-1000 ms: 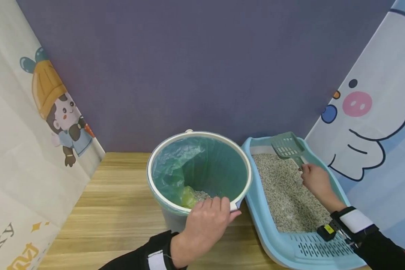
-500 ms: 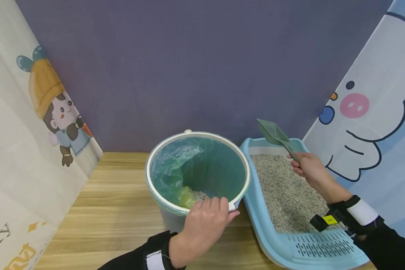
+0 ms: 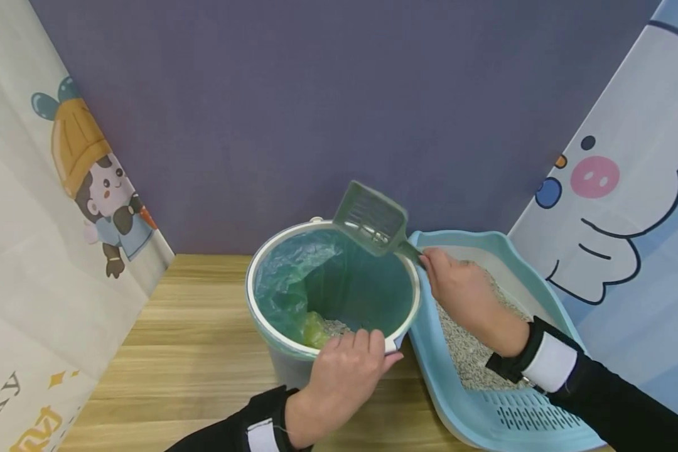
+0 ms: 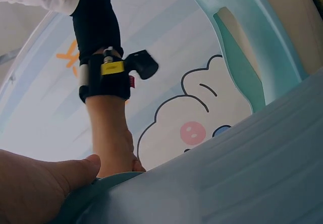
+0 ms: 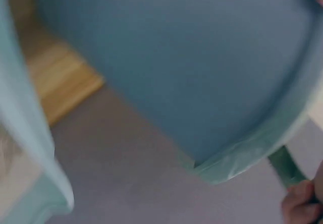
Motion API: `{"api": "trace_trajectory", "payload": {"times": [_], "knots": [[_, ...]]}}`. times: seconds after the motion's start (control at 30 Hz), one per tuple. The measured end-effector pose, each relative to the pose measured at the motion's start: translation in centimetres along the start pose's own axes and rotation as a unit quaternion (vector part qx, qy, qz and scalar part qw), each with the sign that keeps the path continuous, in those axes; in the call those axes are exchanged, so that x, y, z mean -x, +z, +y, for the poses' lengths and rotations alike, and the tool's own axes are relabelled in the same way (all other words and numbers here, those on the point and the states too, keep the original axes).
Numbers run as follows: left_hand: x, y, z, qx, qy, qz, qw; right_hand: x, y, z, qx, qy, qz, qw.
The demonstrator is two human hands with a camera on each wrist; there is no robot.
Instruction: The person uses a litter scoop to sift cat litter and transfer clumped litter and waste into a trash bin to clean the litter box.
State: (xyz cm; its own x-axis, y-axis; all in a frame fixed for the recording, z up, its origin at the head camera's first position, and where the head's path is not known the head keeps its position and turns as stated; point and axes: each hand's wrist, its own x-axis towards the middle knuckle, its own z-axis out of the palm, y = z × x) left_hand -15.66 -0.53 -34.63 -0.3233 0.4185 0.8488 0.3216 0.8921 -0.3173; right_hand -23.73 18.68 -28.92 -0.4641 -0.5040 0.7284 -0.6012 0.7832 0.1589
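Note:
My right hand [image 3: 469, 298] grips the handle of a green slotted litter scoop [image 3: 370, 213], its pan over the far right rim of a trash bin [image 3: 250, 282]. Small pale bits show in the pan near the handle. My left hand [image 3: 344, 376] holds the bin's near rim, fingers over the edge and thumb outside. A translucent green bag [image 3: 294, 270] lines the bin, with grey litter [image 3: 336, 328] and a yellow-green crumpled piece [image 3: 314, 329] at the bottom. In the right wrist view, part of the scoop handle [image 5: 287, 166] and my fingers appear at the lower right.
A light blue litter box [image 3: 446, 402] with grey litter [image 3: 463, 351] stands right beside the bin, partly under my right arm. Both are on a wooden surface [image 3: 203, 326]. A dark wall panel [image 3: 288, 125] rises behind; printed curtains [image 3: 627, 251] hang at the sides.
My right hand has carried the scoop up and left, from over the litter box to above the bin's rim. The left hand stays on the rim.

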Motion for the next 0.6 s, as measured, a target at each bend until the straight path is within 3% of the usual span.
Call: {"api": "trace_trajectory", "payload": {"times": [0.07,0.13,0.27,0.33,0.4,0.47,0.53,0.6], "knots": [[-0.1,0.0,0.0,-0.001,-0.001,0.002,1.0000,0.3,0.3,0.1,0.064,-0.082,0.048,0.9934],[-0.1,0.0,0.0,-0.005,-0.002,-0.002,1.0000,0.5,0.5,0.4,0.110,-0.138,0.075,0.9814],[-0.1,-0.1,-0.1,-0.011,-0.003,-0.008,0.9999,0.9,0.4,1.1,0.160,-0.202,0.099,0.9612],[-0.1,-0.1,-0.1,-0.011,-0.005,-0.006,0.9999,1.1,0.4,1.3,0.159,-0.206,0.114,0.9587],[-0.1,-0.1,-0.1,-0.010,-0.006,-0.005,0.9999,1.2,0.4,1.4,0.148,-0.178,0.135,0.9633],[0.0,0.0,-0.1,-0.009,-0.007,-0.004,0.9999,1.4,0.1,1.6,0.118,-0.119,0.141,0.9757],[0.0,-0.1,-0.1,-0.012,-0.006,-0.010,0.9999,1.8,-0.6,2.1,0.082,-0.044,0.120,0.9884],[0.0,-0.1,0.0,-0.010,-0.006,-0.012,0.9999,2.3,-1.6,2.9,0.057,0.039,0.069,0.9952]]}}
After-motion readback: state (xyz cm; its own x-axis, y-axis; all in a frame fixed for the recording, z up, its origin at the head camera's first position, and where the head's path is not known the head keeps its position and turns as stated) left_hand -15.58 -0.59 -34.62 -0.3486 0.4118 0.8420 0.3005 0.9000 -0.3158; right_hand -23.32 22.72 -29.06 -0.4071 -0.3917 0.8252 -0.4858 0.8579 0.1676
